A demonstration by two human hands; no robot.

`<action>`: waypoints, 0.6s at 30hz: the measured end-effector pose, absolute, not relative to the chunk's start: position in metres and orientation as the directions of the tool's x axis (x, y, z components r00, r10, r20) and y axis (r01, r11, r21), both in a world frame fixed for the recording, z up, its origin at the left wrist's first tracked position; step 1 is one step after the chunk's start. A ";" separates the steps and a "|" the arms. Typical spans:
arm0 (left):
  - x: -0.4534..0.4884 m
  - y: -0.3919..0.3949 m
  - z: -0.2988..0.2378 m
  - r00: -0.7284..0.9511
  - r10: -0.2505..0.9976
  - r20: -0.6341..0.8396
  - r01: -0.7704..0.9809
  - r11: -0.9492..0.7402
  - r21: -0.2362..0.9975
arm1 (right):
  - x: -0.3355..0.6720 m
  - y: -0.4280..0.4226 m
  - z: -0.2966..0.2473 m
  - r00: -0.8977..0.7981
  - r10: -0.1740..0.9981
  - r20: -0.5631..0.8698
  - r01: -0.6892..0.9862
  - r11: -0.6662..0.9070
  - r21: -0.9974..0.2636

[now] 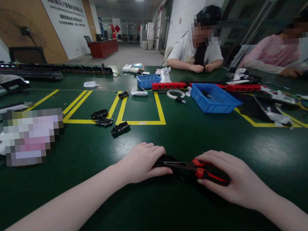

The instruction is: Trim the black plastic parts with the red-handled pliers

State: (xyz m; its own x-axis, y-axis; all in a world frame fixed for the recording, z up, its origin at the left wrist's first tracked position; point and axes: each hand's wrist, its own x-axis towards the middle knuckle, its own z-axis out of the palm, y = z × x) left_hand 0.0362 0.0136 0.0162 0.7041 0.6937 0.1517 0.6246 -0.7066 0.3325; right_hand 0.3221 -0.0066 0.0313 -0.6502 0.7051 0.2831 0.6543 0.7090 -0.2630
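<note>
My left hand [144, 163] holds black part [163, 160]; right hand [234, 176] grips pliers [200, 172], work underway; black pieces [120, 129] toward worktop's [183, 134] far edge, completion unclear

The person's bare left forearm [70, 209] slants up from the lower left to a nearly straight wrist. The left hand [145, 163] is back upward, its fingers bent over in a grip, the thumb stretched out on the side nearer the body. The right forearm [294, 211] enters from the lower right; the right hand [238, 180] curls closed, thumb pointing left, apart from the other hand.
</note>
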 end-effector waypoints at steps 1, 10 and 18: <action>0.036 0.014 0.016 0.703 0.694 0.154 0.626 -0.707 0.329 | 0.322 -0.007 0.032 -0.647 0.713 0.270 0.653 0.701 -0.285; 0.036 0.014 0.015 0.711 0.686 0.152 0.624 -0.716 0.313 | 0.319 -0.011 0.024 -0.649 0.702 0.293 0.630 0.712 -0.310; 0.035 0.014 0.014 0.718 0.679 0.151 0.617 -0.722 0.313 | 0.321 -0.007 0.027 -0.670 0.685 0.285 0.619 0.728 -0.296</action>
State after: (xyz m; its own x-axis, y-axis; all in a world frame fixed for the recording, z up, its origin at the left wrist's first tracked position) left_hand 0.0354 0.0143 0.0138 0.7180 0.6794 0.1514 0.6170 -0.7219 0.3134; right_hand 0.3210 -0.0072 0.0266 -0.6702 0.6854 0.2848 0.6186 0.7278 -0.2960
